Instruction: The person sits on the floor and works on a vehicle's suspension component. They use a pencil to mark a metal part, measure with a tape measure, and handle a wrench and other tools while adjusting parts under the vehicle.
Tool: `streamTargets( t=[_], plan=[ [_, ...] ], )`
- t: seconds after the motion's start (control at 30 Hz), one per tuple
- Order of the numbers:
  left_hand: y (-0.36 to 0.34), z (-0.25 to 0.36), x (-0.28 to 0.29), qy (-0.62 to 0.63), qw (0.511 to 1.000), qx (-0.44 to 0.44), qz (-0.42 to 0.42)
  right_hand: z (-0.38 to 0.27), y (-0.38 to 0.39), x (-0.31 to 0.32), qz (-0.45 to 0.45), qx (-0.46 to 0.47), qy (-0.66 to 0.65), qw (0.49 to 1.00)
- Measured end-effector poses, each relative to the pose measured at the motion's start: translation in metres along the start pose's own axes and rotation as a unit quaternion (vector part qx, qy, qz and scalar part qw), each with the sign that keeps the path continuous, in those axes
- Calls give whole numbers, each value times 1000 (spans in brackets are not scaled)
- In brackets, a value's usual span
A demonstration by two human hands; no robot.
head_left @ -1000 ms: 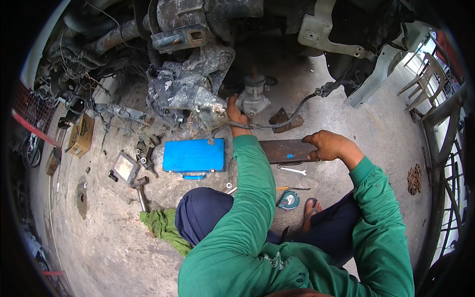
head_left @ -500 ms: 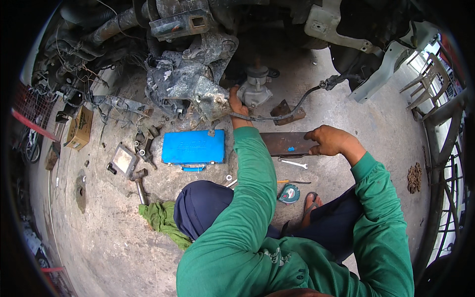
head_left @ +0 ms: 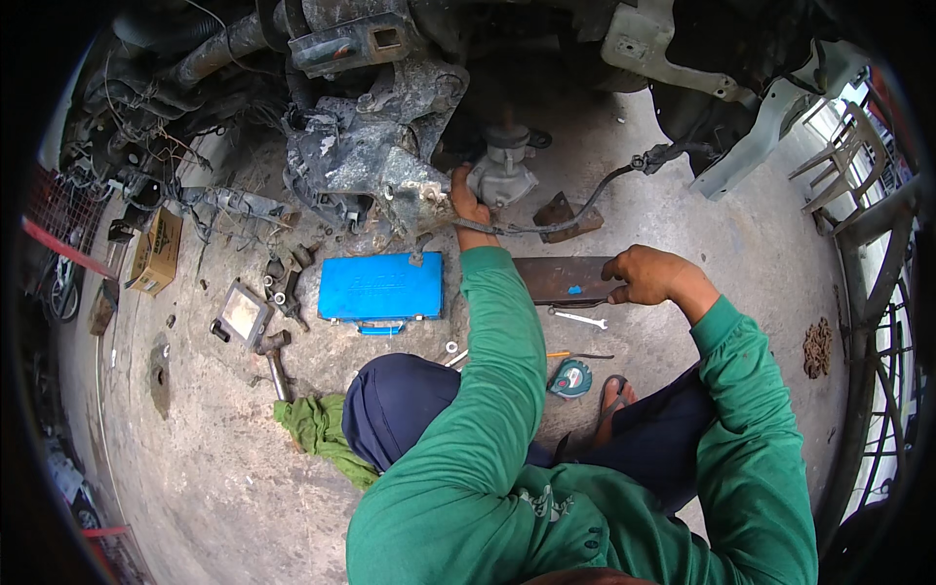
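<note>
My left hand reaches up between a dirty, grease-caked metal assembly and a grey cast-metal unit with a round top. It touches the side of the grey unit, but most of its fingers are hidden there. A black cable passes across at the wrist. My right hand is bent round the right end of a flat brown metal bar, thumb and forefinger at its edge. A small blue piece lies on the bar. Just below is an open-end wrench.
Left of my left arm lies a blue tool case. A hammer, a green cloth and a clear-lidded box are farther left. A tape measure sits near my foot. Behind the bar is a rusty block. Vehicle parts hang overhead.
</note>
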State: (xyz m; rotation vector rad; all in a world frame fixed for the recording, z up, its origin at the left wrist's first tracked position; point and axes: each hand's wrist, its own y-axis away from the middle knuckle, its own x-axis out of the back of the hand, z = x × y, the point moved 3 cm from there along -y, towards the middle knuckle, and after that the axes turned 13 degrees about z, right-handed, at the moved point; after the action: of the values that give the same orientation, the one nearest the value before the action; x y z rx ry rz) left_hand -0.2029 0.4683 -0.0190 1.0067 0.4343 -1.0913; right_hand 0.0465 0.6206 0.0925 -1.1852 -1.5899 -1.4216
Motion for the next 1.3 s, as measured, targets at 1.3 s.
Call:
streamTargets(
  t=[1.3],
  plan=[
    [-87,-57,30,6,997,53,-50,-32,-58,-287,-16,-90,4,996]
  ],
)
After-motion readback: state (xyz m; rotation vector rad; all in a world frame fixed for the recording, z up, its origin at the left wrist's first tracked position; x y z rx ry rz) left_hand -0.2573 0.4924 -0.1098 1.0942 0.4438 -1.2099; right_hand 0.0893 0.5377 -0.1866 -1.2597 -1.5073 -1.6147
